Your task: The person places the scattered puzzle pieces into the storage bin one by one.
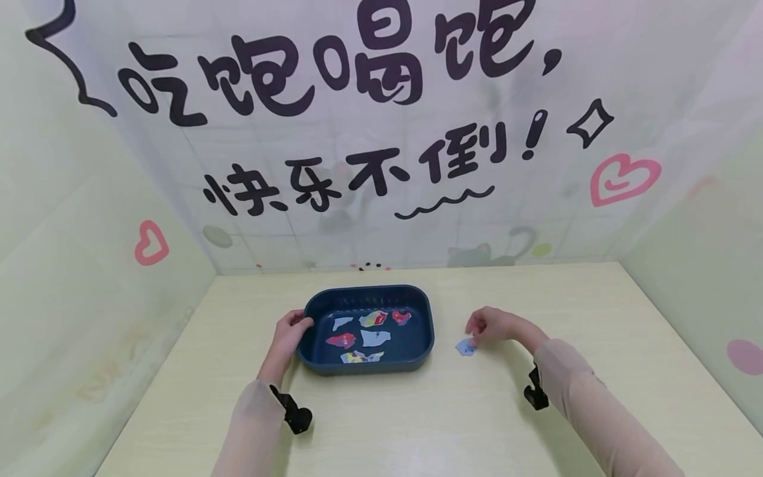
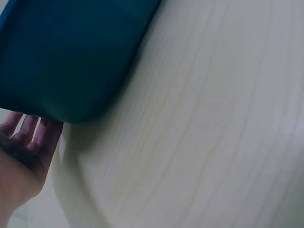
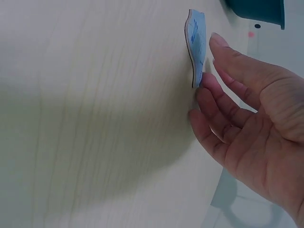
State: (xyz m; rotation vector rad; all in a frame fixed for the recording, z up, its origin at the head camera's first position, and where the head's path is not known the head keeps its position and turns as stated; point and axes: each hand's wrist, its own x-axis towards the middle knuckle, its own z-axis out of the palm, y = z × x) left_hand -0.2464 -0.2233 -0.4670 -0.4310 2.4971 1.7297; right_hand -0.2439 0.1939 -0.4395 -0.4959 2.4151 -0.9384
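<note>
A dark blue rectangular tray point(image 1: 369, 368) stands on the table. My left hand point(image 1: 290, 334) holds its left side, thumb at the rim; in the left wrist view the fingers point(image 2: 42, 135) of that hand reach against the tray's wall point(image 2: 71, 61). To the tray's right, a small light blue torn-looking piece of card point(image 1: 465, 346) with dark blue marks lies on the table. My right hand point(image 1: 492, 324) is over its upper right edge. In the right wrist view the fingertips touch or nearly touch the card piece point(image 3: 197, 47), while the thumb is apart from it.
Inside the tray lie several printed pieces, among them a red one point(image 1: 342, 340), a pale blue one point(image 1: 375, 338) and a yellow-and-purple one point(image 1: 361, 357). The pale wooden table point(image 1: 393, 424) meets a fabric backdrop point(image 1: 334, 245) with black lettering behind and side panels left and right.
</note>
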